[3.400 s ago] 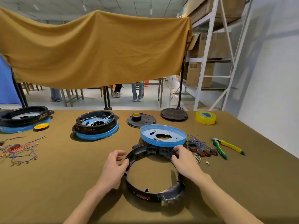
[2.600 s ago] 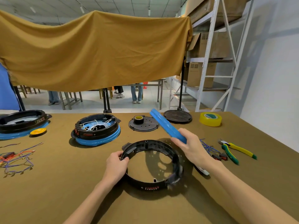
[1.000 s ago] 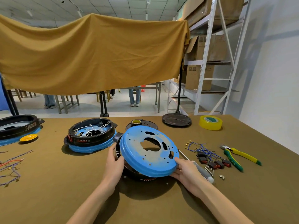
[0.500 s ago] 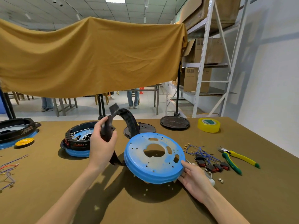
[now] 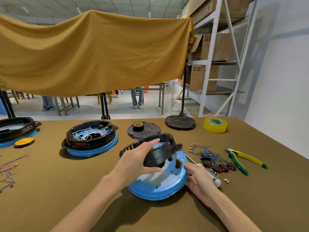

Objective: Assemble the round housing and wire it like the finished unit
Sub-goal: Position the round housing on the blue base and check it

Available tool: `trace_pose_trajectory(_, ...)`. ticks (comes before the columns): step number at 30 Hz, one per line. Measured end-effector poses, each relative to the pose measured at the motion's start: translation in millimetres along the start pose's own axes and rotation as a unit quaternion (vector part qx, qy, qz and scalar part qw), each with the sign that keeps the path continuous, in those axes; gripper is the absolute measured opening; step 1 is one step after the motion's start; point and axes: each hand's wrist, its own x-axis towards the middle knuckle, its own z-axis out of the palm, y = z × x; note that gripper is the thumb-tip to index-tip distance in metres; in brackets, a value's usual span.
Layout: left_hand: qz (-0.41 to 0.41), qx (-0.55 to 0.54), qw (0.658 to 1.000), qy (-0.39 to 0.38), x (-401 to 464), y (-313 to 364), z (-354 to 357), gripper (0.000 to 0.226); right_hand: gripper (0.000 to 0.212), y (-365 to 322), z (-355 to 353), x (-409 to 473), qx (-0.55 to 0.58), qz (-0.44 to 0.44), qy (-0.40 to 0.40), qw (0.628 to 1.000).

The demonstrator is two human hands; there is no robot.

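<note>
A blue round base plate [image 5: 160,183] with holes lies tilted on the brown table [image 5: 50,190], its far side raised. My right hand [image 5: 199,178] holds its right rim. My left hand [image 5: 138,159] grips a black housing ring [image 5: 160,153], tilted and blurred, just above the plate's far half. The finished unit [image 5: 91,139], a black ring on a blue base with white wires inside, stands to the left. Blue wires with red switches [image 5: 212,158] lie to the right.
Green-yellow pliers [image 5: 242,159] and a screwdriver [image 5: 209,173] lie to the right. At the back are a black perforated disc [image 5: 143,130] bearing a tape roll, a black lid [image 5: 180,122] and yellow tape [image 5: 215,124]. Another housing [image 5: 15,129] and loose wires [image 5: 8,169] sit far left.
My left hand lifted the black ring off the table and has now swung it down and right over the blue plate. My right hand lowered the plate nearer the table.
</note>
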Motion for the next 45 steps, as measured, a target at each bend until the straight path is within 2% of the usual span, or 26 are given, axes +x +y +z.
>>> trace_pose_trajectory(2, 0.002, 0.004, 1.0, -0.018, -5.3, 1.8, 8.4, 0.085, 0.028, 1.9, 4.4, -0.9, -0.025, -0.007, 0.028, 0.999)
trace_pose_trajectory(4, 0.003, -0.004, 1.0, -0.011, -11.6, 3.6, 12.4, 0.071, 0.032, 0.9, 8.2, -2.5, -0.129, -0.038, 0.067, 0.989)
trace_pose_trajectory(7, -0.025, -0.043, 0.999, -0.011, -21.6, 4.2, 15.2, 0.056, 0.04, -2.6, 9.9, -4.1, -0.331, -0.135, 0.135, 0.924)
trace_pose_trajectory(8, -0.03, -0.061, 0.998, -0.013, -24.5, 4.2, 16.4, 0.052, 0.046, -4.1, 10.2, -1.7, -0.356, -0.155, 0.14, 0.911)
trace_pose_trajectory(10, -0.032, -0.094, 0.995, 0.009, -30.1, 4.8, 18.1, 0.049, 0.055, -5.1, 11.2, 3.6, -0.366, -0.162, 0.111, 0.91)
trace_pose_trajectory(12, -0.06, -0.109, 0.988, 0.087, -35.5, 0.4, 17.9, 0.045, 0.062, -4.1, 14.8, 8.0, -0.363, -0.145, 0.082, 0.917)
trace_pose_trajectory(15, -0.21, -0.094, 0.954, 0.193, -39.8, -18.0, 15.3, 0.031, 0.066, 0.7, 19.0, 11.0, -0.371, -0.145, 0.08, 0.914)
trace_pose_trajectory(17, -0.35, -0.119, 0.913, 0.17, -41.2, -30.3, 13.9, 0.036, 0.049, 2.7, 21.4, 11.8, -0.371, -0.152, 0.087, 0.912)
trace_pose_trajectory(19, -0.422, -0.213, 0.874, 0.112, -41.6, -36.7, 13.6, 0.057, 0.03, 5.0, 22.0, 12.0, -0.376, -0.159, 0.085, 0.909)
trace_pose_trajectory(21, -0.426, -0.283, 0.856, 0.078, -43.4, -38.6, 17.5, 0.068, 0.028, 9.1, 17.5, 11.2, -0.373, -0.164, 0.079, 0.91)
trace_pose_trajectory(24, -0.404, -0.297, 0.861, 0.078, -49.1, -39.8, 25.1, 0.072, 0.033, 11.9, 5.7, 8.8, -0.329, -0.147, 0.087, 0.929)
trace_pose_trajectory(26, -0.398, -0.288, 0.866, 0.099, -50.8, -41.4, 28.2, 0.063, 0.031, 10.3, 0.2, 8.7, -0.298, -0.128, 0.095, 0.941)
trace_pose_trajectory(28, -0.412, -0.288, 0.854, 0.129, -45.2, -47.9, 27.2, 0.05, 0.03, 7.8, -3.2, 9.5, -0.28, -0.114, 0.1, 0.948)
trace_pose_trajectory(30, -0.435, -0.292, 0.845, 0.108, -36.8, -58.6, 24.9, 0.046, 0.028, 8.4, -4.5, 11.5, -0.282, -0.11, 0.097, 0.948)
trace_pose_trajectory(32, -0.434, -0.292, 0.85, 0.068, -31.2, -65.4, 24.2, 0.044, 0.027, 11.2, -5.5, 13.3, -0.291, -0.115, 0.094, 0.945)
trace_pose_trajectory(34, -0.427, -0.306, 0.848, 0.068, -31.7, -67.0, 25.9, 0.041, 0.028, 12.8, -6.1, 15.8, -0.297, -0.122, 0.104, 0.941)
trace_pose_trajectory(40, -0.44, -0.33, 0.82, 0.156, -44.0, -66.2, 27.1, 0.021, 0.029, 14.2, -6.8, 27.4, -0.304, -0.153, 0.143, 0.929)
trace_pose_trajectory(42, -0.449, -0.304, 0.826, 0.154, -42.2, -64.9, 24.9, 0.019, 0.031, 12.5, -4.9, 28.5, -0.305, -0.162, 0.148, 0.927)
trace_pose_trajectory(45, -0.44, -0.256, 0.855, 0.098, -42.0, -64.1, 20.3, 0.025, 0.032, 11.3, -4.9, 26.6, -0.322, -0.18, 0.154, 0.917)
